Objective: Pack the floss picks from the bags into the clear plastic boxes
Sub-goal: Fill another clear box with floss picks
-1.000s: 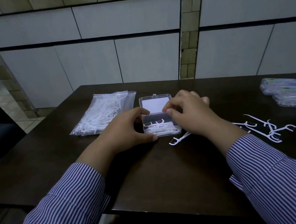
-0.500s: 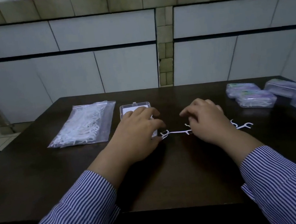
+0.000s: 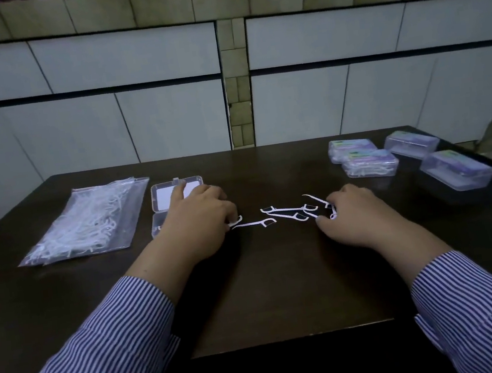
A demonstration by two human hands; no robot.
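Note:
A clear zip bag [image 3: 86, 221] full of white floss picks lies at the table's left. Just right of it an open clear box [image 3: 163, 198] is partly hidden under my left hand [image 3: 198, 224]. One finger of that hand lies on the lid, while its thumb and forefinger pinch the head of a floss pick [image 3: 238, 219]. Several loose floss picks [image 3: 285, 212] are scattered on the dark table between my hands. My right hand [image 3: 358, 218] rests at their right end, fingers curled and pinching a pick [image 3: 333, 215]. The box's contents are mostly hidden.
Several shut clear boxes holding picks stand at the right: two [image 3: 370, 163] close together, one [image 3: 411, 144] behind, one [image 3: 457, 171] nearest the right edge. The dark wooden table [image 3: 283, 291] ends just before my striped sleeves. White cabinet doors stand behind the table.
My left hand slid off the box front toward the loose picks and took one. My right hand moved right and lower onto the picks. The view shifted, showing more boxes at right.

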